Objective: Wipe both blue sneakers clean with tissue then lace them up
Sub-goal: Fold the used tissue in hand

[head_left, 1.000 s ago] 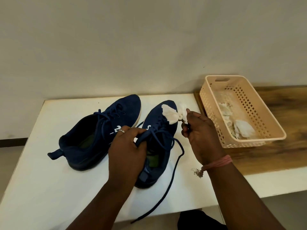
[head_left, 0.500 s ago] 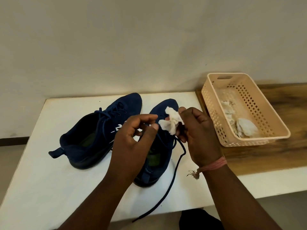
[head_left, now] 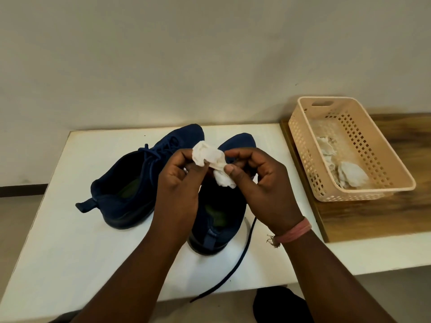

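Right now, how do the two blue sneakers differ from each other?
The left sneaker lies angled, its toe pointing up and right; the right sneaker points nearly straight away. The right sneaker's lace trails loose past the table edge; the left sneaker shows crossed laces. Both are dark blue, upright, with green insoles.

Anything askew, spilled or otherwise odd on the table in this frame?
One thing: a dark lace trails loose from the right sneaker across the white table and hangs past its front edge. The left sneaker lies angled but looks laced. Both hands hold a crumpled tissue; used tissues sit inside the basket, nothing spilled.
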